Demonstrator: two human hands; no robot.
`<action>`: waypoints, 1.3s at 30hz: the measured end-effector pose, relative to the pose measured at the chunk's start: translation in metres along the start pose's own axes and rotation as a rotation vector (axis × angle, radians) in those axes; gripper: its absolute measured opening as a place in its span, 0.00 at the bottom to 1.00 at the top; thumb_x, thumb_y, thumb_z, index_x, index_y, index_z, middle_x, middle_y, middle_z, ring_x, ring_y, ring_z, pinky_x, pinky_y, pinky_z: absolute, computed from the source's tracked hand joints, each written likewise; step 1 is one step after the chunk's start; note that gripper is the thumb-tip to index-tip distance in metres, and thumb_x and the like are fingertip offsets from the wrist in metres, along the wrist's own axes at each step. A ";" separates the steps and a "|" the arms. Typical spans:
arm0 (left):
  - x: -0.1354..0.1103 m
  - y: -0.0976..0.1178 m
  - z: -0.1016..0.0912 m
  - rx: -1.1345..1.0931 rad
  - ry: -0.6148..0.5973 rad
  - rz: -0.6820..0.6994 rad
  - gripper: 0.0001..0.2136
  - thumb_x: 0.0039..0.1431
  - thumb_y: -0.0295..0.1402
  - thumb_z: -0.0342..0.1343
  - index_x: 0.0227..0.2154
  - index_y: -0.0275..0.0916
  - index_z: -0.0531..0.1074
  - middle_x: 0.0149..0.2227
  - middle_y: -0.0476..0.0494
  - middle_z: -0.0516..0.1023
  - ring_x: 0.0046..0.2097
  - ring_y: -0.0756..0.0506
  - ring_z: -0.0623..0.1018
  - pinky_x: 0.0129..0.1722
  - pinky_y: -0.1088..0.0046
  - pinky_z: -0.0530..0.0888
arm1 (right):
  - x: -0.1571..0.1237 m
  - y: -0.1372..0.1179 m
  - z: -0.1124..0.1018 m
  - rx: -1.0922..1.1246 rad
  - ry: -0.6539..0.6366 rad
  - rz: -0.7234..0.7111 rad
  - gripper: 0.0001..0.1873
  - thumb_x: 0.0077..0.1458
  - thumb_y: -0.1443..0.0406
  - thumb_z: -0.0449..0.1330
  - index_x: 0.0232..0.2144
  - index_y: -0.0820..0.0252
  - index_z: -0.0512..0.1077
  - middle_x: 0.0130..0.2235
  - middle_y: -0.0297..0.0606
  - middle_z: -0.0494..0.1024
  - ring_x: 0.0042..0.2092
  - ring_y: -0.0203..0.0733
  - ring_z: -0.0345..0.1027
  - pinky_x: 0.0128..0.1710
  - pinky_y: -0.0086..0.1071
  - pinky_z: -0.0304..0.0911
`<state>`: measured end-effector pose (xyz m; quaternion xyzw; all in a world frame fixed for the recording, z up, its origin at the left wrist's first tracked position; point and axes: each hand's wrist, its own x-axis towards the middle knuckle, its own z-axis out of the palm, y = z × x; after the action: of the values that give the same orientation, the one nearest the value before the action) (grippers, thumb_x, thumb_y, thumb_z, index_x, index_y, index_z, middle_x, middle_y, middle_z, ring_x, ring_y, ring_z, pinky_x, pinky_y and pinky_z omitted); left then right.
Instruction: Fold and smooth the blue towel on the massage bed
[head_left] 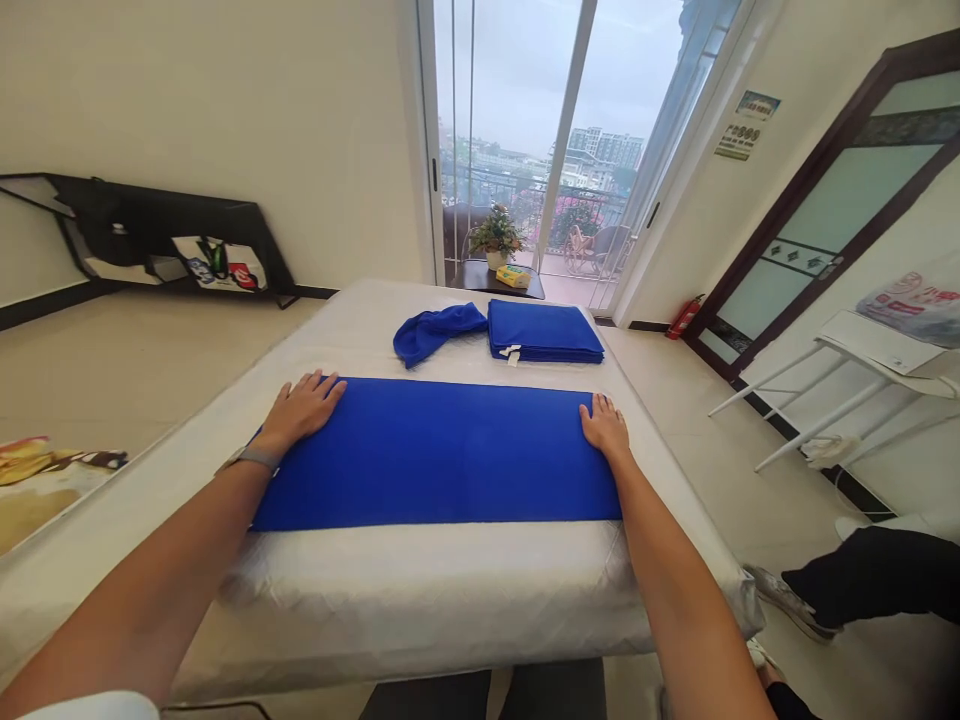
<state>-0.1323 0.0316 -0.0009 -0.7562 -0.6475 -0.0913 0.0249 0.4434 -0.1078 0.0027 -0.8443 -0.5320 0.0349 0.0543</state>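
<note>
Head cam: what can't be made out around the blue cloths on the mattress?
Head view only:
- Flat blue cloth: the parts under the left hand and right hand are hidden by them.
- Folded blue stack: layer count too small to tell.
- White tag on the stack: any print too small.
- Nearby person's leg: rest of the body cut off by the right edge.

On the mattress [420, 600] I have a towel [439, 455] laid flat nearest me, with a bunched towel [437, 335] and a folded stack of towels [545, 332] side by side beyond it. Behind the mattress stands a small table [480, 280] bearing a potted plant [495, 235], and a fire extinguisher [685, 317] sits off to its right.
</note>
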 end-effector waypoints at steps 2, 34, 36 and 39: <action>-0.005 0.007 -0.009 0.007 0.101 -0.030 0.31 0.69 0.46 0.31 0.66 0.35 0.59 0.71 0.32 0.55 0.71 0.35 0.54 0.67 0.47 0.52 | 0.000 0.000 0.000 0.004 0.008 0.000 0.38 0.68 0.51 0.32 0.72 0.68 0.44 0.73 0.40 0.44 0.73 0.45 0.34 0.70 0.43 0.33; 0.005 -0.003 -0.002 -0.037 -0.104 -0.012 0.40 0.64 0.59 0.30 0.70 0.35 0.50 0.72 0.35 0.51 0.72 0.36 0.52 0.68 0.50 0.50 | -0.003 -0.004 -0.004 -0.029 -0.017 0.023 0.38 0.67 0.51 0.31 0.72 0.66 0.42 0.73 0.38 0.43 0.73 0.43 0.34 0.70 0.42 0.34; 0.002 0.001 -0.003 -0.064 -0.092 -0.011 0.41 0.64 0.60 0.29 0.70 0.34 0.50 0.72 0.35 0.51 0.72 0.35 0.52 0.68 0.50 0.49 | -0.007 -0.008 -0.010 -0.075 -0.025 0.040 0.38 0.67 0.51 0.31 0.72 0.66 0.43 0.73 0.39 0.44 0.73 0.45 0.35 0.70 0.45 0.34; -0.001 0.007 -0.005 -0.095 -0.089 -0.010 0.42 0.64 0.60 0.28 0.70 0.34 0.49 0.72 0.35 0.49 0.72 0.35 0.50 0.68 0.50 0.48 | -0.015 -0.020 -0.023 -0.197 0.053 0.009 0.36 0.67 0.57 0.34 0.70 0.70 0.49 0.73 0.44 0.47 0.73 0.47 0.31 0.70 0.48 0.23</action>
<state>-0.1264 0.0292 0.0042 -0.7567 -0.6465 -0.0884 -0.0403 0.4219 -0.1137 0.0284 -0.8486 -0.5273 -0.0398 -0.0151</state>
